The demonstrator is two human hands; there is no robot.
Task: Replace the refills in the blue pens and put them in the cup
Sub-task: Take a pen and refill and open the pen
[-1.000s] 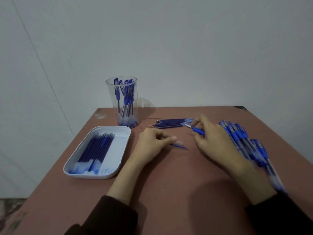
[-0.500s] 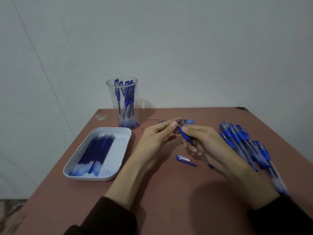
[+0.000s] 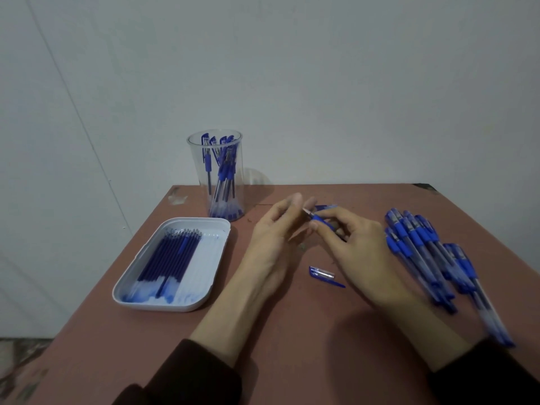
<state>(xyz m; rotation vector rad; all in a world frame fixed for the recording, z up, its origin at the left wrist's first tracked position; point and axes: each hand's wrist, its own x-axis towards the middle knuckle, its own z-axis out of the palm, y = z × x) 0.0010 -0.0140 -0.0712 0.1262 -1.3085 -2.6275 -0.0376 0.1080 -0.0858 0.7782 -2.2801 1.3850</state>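
Note:
My right hand (image 3: 355, 247) grips a blue pen (image 3: 320, 220) by its barrel at the table's middle, tip pointing left. My left hand (image 3: 274, 232) pinches the pen's metal tip with thumb and fingers. The pen's blue cap (image 3: 323, 273) lies on the table just below my hands. A clear cup (image 3: 217, 176) with several blue pens stands at the back left. A white tray (image 3: 175, 302) on the left holds several blue refills (image 3: 172, 258). A pile of blue pens (image 3: 423, 252) lies on the right, partly behind my right wrist.
Behind my fingers a few loose refills (image 3: 327, 206) lie on the reddish-brown table (image 3: 292, 331). The table stands against a white wall; its left edge drops to the floor beside the tray.
My right hand lifted a pen from the table and brought it to the middle. The cap now lies on the table. My left hand rose and took hold of the pen's tip.

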